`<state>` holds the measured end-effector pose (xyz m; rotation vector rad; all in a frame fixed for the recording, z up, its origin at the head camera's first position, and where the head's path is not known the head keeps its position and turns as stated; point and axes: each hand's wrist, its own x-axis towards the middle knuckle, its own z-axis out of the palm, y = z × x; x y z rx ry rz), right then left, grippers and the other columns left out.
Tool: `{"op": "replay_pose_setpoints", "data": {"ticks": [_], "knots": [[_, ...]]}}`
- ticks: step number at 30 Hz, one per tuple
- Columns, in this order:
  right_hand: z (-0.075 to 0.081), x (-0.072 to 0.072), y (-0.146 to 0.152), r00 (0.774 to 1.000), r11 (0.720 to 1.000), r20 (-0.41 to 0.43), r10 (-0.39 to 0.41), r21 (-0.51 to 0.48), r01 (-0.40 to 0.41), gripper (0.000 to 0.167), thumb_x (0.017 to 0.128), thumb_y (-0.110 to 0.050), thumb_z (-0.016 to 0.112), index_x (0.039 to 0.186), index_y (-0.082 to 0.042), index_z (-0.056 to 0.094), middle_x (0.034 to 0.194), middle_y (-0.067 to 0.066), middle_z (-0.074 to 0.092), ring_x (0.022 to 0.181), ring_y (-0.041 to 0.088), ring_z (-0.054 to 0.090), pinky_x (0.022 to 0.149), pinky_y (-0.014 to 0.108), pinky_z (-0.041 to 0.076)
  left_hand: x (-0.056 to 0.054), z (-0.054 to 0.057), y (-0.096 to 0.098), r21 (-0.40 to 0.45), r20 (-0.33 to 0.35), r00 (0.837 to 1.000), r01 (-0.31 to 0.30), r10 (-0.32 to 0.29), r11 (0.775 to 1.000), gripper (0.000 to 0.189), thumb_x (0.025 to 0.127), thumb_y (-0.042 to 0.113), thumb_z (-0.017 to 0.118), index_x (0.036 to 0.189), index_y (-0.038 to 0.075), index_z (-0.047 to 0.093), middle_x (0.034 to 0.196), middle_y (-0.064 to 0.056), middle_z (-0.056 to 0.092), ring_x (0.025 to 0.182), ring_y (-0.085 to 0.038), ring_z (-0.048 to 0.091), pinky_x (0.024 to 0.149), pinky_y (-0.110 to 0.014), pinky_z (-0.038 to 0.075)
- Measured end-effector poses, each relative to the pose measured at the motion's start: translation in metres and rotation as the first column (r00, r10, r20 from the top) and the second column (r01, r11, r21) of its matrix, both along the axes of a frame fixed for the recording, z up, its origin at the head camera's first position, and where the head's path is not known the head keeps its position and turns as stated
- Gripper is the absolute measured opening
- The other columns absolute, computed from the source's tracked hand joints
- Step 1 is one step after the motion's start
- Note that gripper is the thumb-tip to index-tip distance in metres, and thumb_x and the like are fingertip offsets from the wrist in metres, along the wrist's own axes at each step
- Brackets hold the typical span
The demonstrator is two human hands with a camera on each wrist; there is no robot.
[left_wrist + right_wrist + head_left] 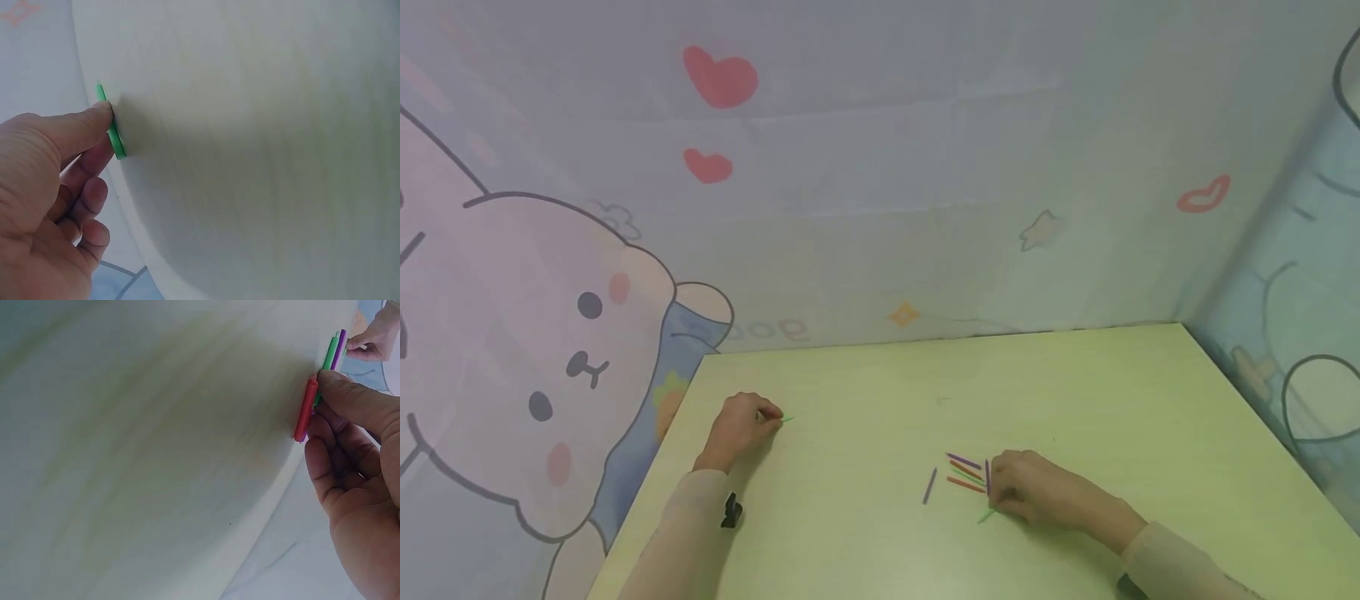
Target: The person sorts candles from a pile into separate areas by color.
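In the left wrist view, my left hand point(745, 429) pinches a thin green candle point(117, 140) with a wick-like tip between thumb and forefinger, close to the tabletop point(850, 400). The other fingers are curled loosely below. Toward the right, my right hand point(1037, 487) is at a small group of candles, its thumb and finger on a green candle point(986, 517) that sticks out leftward. Beside those fingertips lies a purple candle point(988, 475), partly covered. A red candle point(304, 412) shows next to the thumb in the right wrist view.
Left of the right hand lie a purple candle point(964, 460), an orange-red candle point(966, 485) and others, close together. Another purple candle point(929, 485) lies apart, farther left. A printed cloth point(880, 167) hangs behind the table and along its sides.
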<state>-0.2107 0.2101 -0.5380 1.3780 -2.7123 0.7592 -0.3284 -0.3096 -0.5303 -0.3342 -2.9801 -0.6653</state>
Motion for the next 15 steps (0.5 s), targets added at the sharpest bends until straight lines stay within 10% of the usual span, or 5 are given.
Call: {"op": "replay_pose_setpoints", "data": {"ticks": [15], "knots": [[0.0075,-0.0001,0.0028,0.999,1.0,-0.035,-0.002,-0.012,0.001,0.016,0.09,-0.004,0.091,0.097,-0.018,0.086,0.099,-0.015,0.071,0.094,0.001,0.064,0.084,0.028,0.061,0.0037,0.002,0.0032,0.001,-0.018,1.0,-0.017,0.017,1.0,0.006,0.095,0.006,0.087,0.098,0.011,0.089,0.103,-0.006,0.083,0.1,-0.029,0.072,0.09,-0.053,0.061]]}}
